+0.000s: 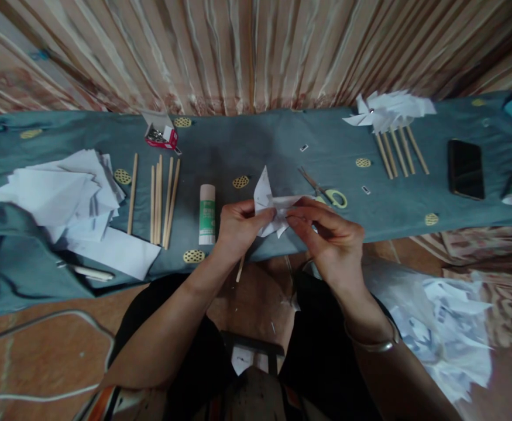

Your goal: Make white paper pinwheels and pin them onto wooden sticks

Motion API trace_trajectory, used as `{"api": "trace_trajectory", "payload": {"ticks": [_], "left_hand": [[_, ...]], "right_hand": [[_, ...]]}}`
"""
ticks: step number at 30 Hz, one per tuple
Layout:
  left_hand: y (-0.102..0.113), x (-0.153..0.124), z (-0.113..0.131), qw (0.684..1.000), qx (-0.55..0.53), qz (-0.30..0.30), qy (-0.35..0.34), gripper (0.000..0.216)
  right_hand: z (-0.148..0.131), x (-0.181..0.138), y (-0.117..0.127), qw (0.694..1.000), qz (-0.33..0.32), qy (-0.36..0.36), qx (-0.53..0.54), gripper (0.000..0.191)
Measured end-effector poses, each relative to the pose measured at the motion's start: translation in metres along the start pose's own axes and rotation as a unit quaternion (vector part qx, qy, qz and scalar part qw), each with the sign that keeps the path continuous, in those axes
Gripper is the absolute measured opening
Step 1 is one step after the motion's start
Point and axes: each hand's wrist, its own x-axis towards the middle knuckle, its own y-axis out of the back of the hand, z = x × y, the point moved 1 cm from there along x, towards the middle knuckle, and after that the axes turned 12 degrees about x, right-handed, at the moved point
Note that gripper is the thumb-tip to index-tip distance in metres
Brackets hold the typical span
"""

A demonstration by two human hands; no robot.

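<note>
White paper pinwheel (263, 192) over the near side of the table (277, 140), left hand (239, 227) and right hand (337, 238) both pinching it, glue stick (207, 217) left, scissors (335, 198) right, other pinwheels (394, 111) far right.

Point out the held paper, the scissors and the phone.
Held paper (263, 194): head view, on its pointed flap.
Scissors (319, 189): head view, near the pivot.
Phone (466, 169): head view, middle of its dark face.

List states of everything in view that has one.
Paper pinwheel: part-folded, held by left hand and right hand
Red box: lid open, small metal pieces inside
Scissors: lying flat, unheld
Smartphone: screen dark
Pinwheel pile: assembled, overlapping
Wooden sticks: loose, bare
Centre glue stick: looks capped
Paper sheets: loosely piled
</note>
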Motion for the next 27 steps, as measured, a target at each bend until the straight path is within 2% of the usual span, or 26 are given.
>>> {"api": "trace_trajectory", "payload": {"ticks": [7,11,15,27], "left_hand": [[-0.003,-0.003,-0.006,0.999,0.032,-0.031,-0.027,0.013],[-0.003,-0.004,-0.008,0.999,0.026,-0.038,-0.025,0.013],[-0.002,-0.005,-0.006,0.999,0.001,-0.045,-0.015,0.014],[-0.002,-0.008,-0.006,0.999,-0.005,-0.035,0.000,0.021]], "right_hand": [[0.010,0.004,0.004,0.994,0.034,-0.075,0.073,0.003],[0.013,0.007,0.005,0.986,0.045,-0.110,0.117,0.004],[0.013,0.010,0.005,0.982,0.043,-0.117,0.142,0.005],[0.012,0.008,0.006,0.987,0.024,-0.107,0.116,0.005]]}}
